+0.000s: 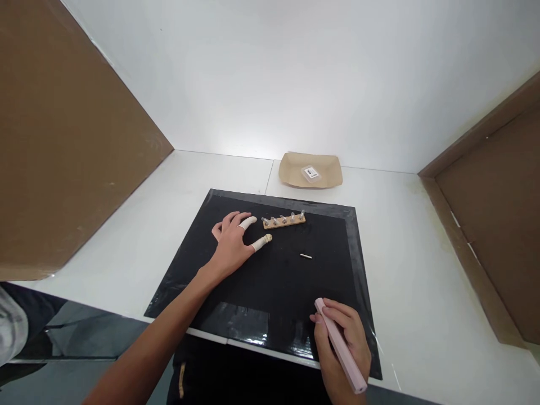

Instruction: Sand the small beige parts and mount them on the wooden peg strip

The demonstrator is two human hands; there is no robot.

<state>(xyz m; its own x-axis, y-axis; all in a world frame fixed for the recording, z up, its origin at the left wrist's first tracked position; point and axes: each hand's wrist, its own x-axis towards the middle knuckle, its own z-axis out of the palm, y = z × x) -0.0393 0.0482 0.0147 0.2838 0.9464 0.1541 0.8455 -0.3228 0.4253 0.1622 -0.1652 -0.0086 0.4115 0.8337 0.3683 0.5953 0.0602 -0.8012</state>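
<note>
Apparently readying: holding the left hand (231, 235), with thumb and forefinger spread, beside the wooden strip (286, 224) on the far half of the black mat (304, 284). Wrapping the right hand (356, 344) around a pink rod (339, 344), near-right on the mat. Likely calls for pinching the strip.

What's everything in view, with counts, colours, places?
Wall: one, white, back
Panels: two, brown, both sides
Table: one, white, beneath
Mat: one, black, on table
Tray: one, tan, behind mat
Case: one, clear, in tray
Strip: one, tan, on mat
Small pieces: five, clear, along strip
Rod: one, pale, dark-ended, on mat
Stick: one, pink, lower right
Floor: one, greyish, lower left
Unclear item: one, pale, left edge
Finger covers: two, cream, near strip
Clothing: count unclear, black, bottom
Left hand: one, wearing covers, by strip
Right hand: one, around stick
</note>
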